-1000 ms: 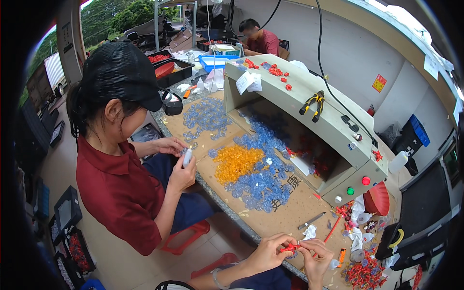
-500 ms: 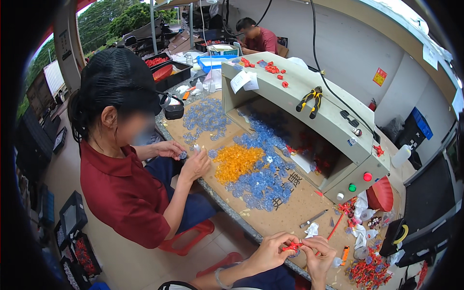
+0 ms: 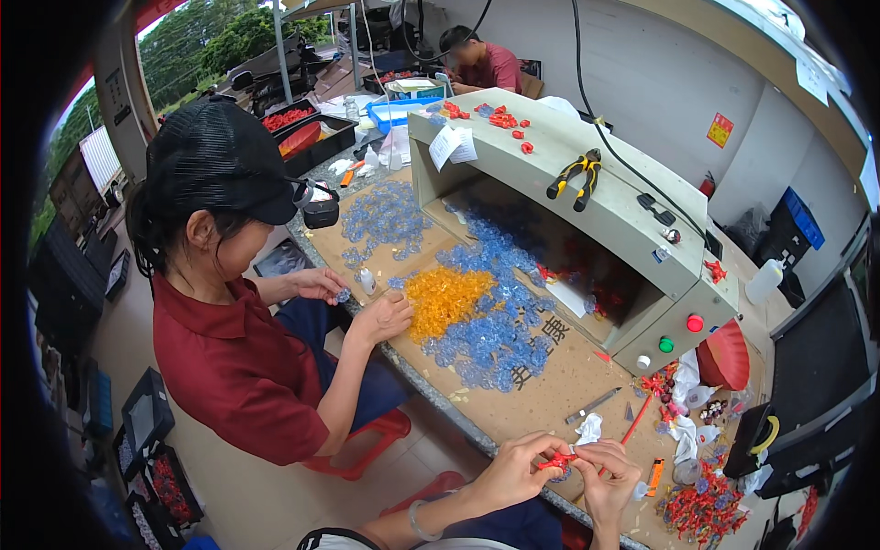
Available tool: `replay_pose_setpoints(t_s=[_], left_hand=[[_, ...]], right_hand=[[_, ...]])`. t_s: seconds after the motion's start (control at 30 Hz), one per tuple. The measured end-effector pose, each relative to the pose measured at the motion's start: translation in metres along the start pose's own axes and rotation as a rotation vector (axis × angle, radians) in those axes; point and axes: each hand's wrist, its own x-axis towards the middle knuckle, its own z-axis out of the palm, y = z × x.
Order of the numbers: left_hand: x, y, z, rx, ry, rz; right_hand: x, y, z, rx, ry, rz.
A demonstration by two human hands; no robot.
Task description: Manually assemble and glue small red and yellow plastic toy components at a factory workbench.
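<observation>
Close to the table's front edge, my left hand [image 3: 513, 469] pinches a small red plastic piece [image 3: 555, 461] between thumb and fingers. A bit of clear bluish plastic shows just under it. My right hand [image 3: 608, 478] meets it from the other side, fingertips closed at the piece's edge; the exact contact is partly hidden by the fingers. Right of my hands lies a heap of red and bluish plastic pieces [image 3: 701, 507], with an orange lighter [image 3: 654, 477] beside it. A crumpled white tissue [image 3: 589, 427] and a pen-like tool [image 3: 593, 405] lie beyond my fingers.
To the left a co-worker [image 3: 234, 357] sits over orange pieces [image 3: 446, 301] and clear blue pieces [image 3: 495, 353]. A beige open-fronted machine [image 3: 568, 220] with pliers [image 3: 576, 179] on top spans the back. A red bowl [image 3: 724, 356] stands at the right.
My hands keep the red piece in nearly the same place. The co-worker's near hand has moved right to the orange pieces, leaving a small white bottle standing on the table. The view has shifted slightly.
</observation>
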Motion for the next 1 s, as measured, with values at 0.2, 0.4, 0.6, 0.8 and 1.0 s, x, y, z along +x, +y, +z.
replay_pose_setpoints(t_s=[0.2, 0.4, 0.6, 0.8, 1.0], left_hand=[[-0.002, 0.002, 0.000, 0.010, -0.005, -0.021], [-0.002, 0.003, -0.003, 0.034, -0.006, -0.019], [-0.004, 0.003, -0.004, 0.026, -0.006, -0.031], [-0.007, 0.002, -0.007, 0.006, -0.004, -0.027], [-0.011, 0.004, -0.006, 0.027, -0.028, -0.057]], right_hand=[[-0.002, 0.001, -0.001, 0.001, -0.023, -0.001], [-0.002, -0.003, 0.001, 0.010, -0.004, 0.014], [-0.004, 0.000, 0.003, 0.004, -0.023, 0.004], [-0.005, -0.004, 0.005, 0.029, -0.029, 0.028], [-0.009, -0.007, 0.002, 0.041, -0.030, 0.042]])
